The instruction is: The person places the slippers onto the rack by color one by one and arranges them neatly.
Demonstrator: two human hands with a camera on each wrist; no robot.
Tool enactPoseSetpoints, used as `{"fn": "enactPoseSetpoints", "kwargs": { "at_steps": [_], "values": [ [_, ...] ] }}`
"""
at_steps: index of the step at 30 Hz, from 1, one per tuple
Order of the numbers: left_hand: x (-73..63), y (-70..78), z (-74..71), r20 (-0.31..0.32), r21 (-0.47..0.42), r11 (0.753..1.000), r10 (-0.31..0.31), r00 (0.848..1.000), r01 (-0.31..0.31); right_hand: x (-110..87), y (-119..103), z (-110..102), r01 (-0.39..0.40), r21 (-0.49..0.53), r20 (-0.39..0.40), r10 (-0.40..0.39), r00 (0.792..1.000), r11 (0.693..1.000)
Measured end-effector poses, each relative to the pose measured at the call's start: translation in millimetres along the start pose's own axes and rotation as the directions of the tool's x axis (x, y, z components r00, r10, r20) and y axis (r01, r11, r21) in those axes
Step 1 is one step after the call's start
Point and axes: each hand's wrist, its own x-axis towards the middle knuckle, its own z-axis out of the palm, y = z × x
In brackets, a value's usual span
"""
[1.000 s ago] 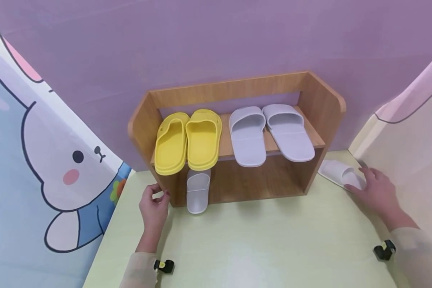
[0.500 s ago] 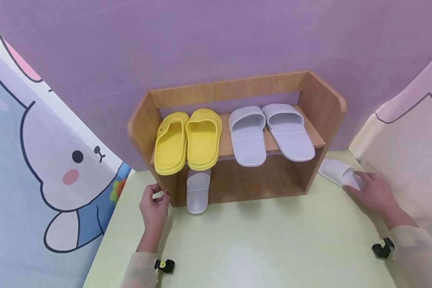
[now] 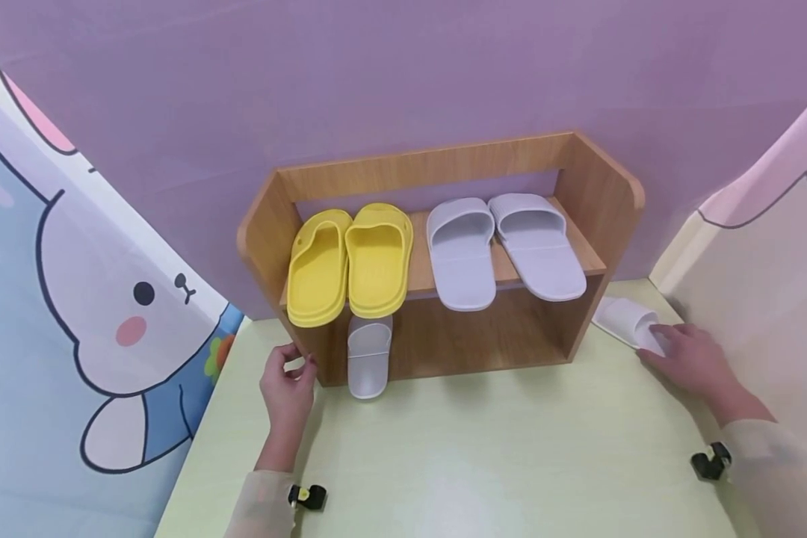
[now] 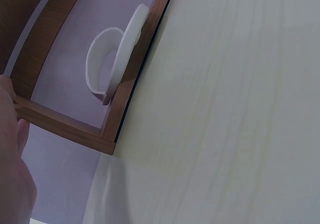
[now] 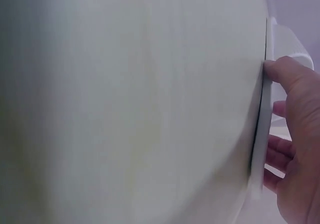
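A small wooden shoe rack (image 3: 498,336) stands against the purple backdrop. My left hand (image 3: 288,385) pinches the front edge of its left side panel, thumb and fingers on either side. On the floor to the right of the rack lies a white slipper (image 3: 624,320), toe toward the backdrop. My right hand (image 3: 691,360) holds this slipper by its heel end. In the right wrist view the thumb lies on one edge of the sole (image 5: 265,119) and the fingers curl at the other side; the hand hides part of the slipper.
Yellow clogs (image 3: 379,261) and a pair of pale slippers (image 3: 462,269) sit on the upper shelf. One smaller pale slipper (image 3: 368,366) stands at the left of the lower shelf, jutting past its front. A rabbit-printed cloth (image 3: 141,359) hangs left, a pale cloth (image 3: 767,291) right.
My right hand has moved forward and slightly left along the white slipper, its fingers now farther up toward the strap. The left hand and the rack stay put.
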Motion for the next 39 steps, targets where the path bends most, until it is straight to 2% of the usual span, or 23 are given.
{"fn": "enactPoseSetpoints", "kwargs": {
  "at_steps": [10, 16, 20, 24, 28, 31, 33, 39],
  "values": [
    [0.3, -2.6, -1.5, 0.015, 0.000, 1.000, 0.013, 1.000, -0.013, 5.1, -15, -10, -0.021, -0.036, 0.067, 0.023, 0.997, 0.999],
    [-0.1, -2.4, -1.0, 0.008, -0.007, 1.000, 0.005, 1.000, -0.005, 0.5, -27, -18, 0.013, -0.054, 0.011, -0.013, 1.000, 0.998],
    [-0.2, -4.2, 0.4, 0.001, -0.003, 1.000, 0.029, 1.000, -0.029, -3.7, -29, -23, 0.024, -0.038, -0.005, -0.024, 1.000, 0.999],
    [-0.8, 0.4, 2.9, -0.022, 0.004, 0.998, 0.064, 0.998, -0.064, -9.3, -26, -25, 0.038, 0.041, 0.045, -0.040, 0.998, 0.998],
    [-2.7, 19.3, 2.3, -0.020, -0.018, 0.997, 0.076, 0.997, -0.076, -15.0, -22, -26, 0.045, 0.176, 0.129, -0.069, 0.989, 0.983],
    [-4.2, 33.2, 0.2, -0.011, -0.021, 0.996, 0.083, 0.996, -0.083, -19.5, -21, -27, 0.042, 0.247, 0.164, -0.084, 0.983, 0.968],
    [-4.2, 31.0, 0.4, -0.012, -0.015, 0.997, 0.079, 0.997, -0.079, -22.1, -20, -28, 0.040, 0.267, 0.173, -0.089, 0.981, 0.963],
    [-1.3, 2.0, 3.5, -0.023, 0.015, 0.998, 0.067, 0.997, -0.067, -28.0, -14, -32, 0.017, 0.320, 0.231, -0.095, 0.968, 0.947]
  ]
}}
